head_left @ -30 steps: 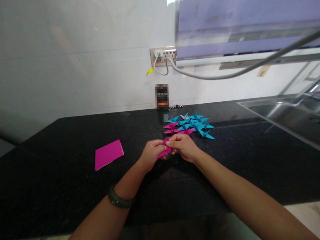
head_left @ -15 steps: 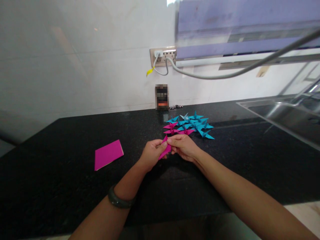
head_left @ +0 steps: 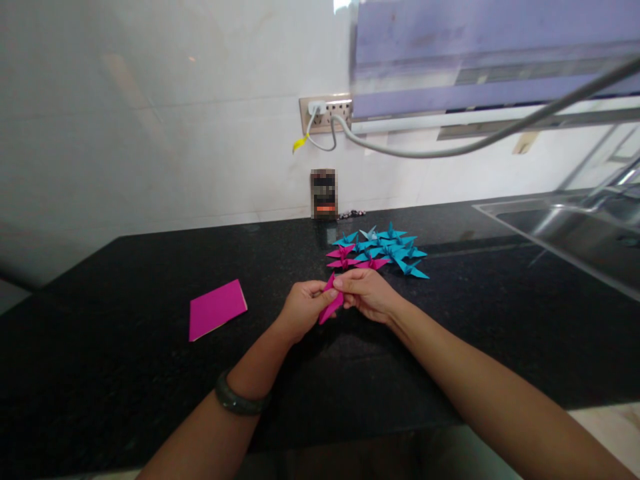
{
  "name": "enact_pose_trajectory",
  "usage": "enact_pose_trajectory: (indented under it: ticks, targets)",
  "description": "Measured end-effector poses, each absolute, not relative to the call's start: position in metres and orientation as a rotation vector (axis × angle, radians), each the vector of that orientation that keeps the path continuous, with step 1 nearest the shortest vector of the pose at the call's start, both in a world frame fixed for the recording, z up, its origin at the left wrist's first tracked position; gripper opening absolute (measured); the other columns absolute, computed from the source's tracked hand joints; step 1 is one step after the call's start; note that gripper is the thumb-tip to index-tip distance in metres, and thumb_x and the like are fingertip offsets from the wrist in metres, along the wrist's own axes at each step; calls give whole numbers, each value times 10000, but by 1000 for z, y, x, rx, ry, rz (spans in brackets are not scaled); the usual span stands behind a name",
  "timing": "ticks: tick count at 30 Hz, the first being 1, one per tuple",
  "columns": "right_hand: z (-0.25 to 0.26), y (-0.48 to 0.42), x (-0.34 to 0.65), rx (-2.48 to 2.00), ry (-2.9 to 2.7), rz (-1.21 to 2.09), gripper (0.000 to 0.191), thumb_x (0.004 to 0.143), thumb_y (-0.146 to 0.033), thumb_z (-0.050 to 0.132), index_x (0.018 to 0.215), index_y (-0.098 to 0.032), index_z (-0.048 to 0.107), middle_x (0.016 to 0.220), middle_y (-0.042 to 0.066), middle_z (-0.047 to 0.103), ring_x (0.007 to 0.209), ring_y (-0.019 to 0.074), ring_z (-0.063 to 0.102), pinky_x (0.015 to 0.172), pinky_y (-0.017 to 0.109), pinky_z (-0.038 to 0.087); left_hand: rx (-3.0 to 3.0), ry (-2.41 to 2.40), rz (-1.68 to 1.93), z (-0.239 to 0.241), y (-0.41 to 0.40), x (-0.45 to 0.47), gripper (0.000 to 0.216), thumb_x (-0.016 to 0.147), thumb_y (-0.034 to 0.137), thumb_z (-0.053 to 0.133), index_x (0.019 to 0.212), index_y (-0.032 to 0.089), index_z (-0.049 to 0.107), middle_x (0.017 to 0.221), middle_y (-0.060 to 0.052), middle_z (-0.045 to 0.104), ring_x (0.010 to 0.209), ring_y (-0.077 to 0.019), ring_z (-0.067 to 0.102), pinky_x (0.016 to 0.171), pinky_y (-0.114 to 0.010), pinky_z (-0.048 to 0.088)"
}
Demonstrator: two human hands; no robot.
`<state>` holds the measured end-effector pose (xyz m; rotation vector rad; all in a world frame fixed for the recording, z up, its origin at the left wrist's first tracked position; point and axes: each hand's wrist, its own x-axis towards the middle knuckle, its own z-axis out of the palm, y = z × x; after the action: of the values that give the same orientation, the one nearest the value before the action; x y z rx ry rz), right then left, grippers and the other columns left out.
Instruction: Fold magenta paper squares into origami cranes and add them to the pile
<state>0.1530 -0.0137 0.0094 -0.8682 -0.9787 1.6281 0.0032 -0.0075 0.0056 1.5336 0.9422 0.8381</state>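
Between my two hands is a folded piece of pink origami paper (head_left: 331, 309), held up off the dark counter. My left hand (head_left: 303, 309) pinches it from the left, thumb lying across its face. From the right, my right hand (head_left: 367, 292) grips its upper edge between thumb and fingers. Some fingertips are hidden behind the paper. Just beyond my hands stand several blue paper cranes (head_left: 395, 250), a pale blue crane (head_left: 370, 233) and pink paper cranes (head_left: 342, 253), grouped close together. A stack of pink paper (head_left: 217, 310) lies flat to the left.
A phone-like object with a blurred screen (head_left: 324, 193) leans on the tiled wall, a beaded strap (head_left: 353, 214) beside it. Above is a wall socket (head_left: 325, 115) with a grey cable (head_left: 425, 154). The metal sink (head_left: 520, 210) is set into the counter (head_left: 150, 267) at right.
The pink paper between my hands has tilted slightly and shows a little more of its lower part. Both hands stay in nearly the same place, and the cranes and stack are unmoved.
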Motion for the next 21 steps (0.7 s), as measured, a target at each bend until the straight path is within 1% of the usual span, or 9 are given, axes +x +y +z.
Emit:
enact_pose_trajectory:
  ticks: [9,17,21]
  targets:
    - [9,-15,149,-910,-1026,1465,179,561,-261,747,572,-118,640,394,-33,536,333,38,427,352,161,340,1508,951,847,7,-8,4,263,710,380,598,680,123,648,487,0,574,411,-84,478,404,-188,342]
    - [7,-15,147,-883,-1067,1361,173,577,-259,730,566,-123,623,422,-32,550,364,44,441,383,174,324,1453,949,865,12,-10,5,246,687,361,613,677,119,658,502,-6,595,415,-85,493,409,-188,356]
    - [6,-15,149,-903,-1091,1353,189,580,-251,721,523,-129,588,394,-39,522,346,45,428,367,174,303,1458,946,834,12,-11,5,245,688,364,611,674,123,656,489,2,583,409,-80,482,409,-188,352]
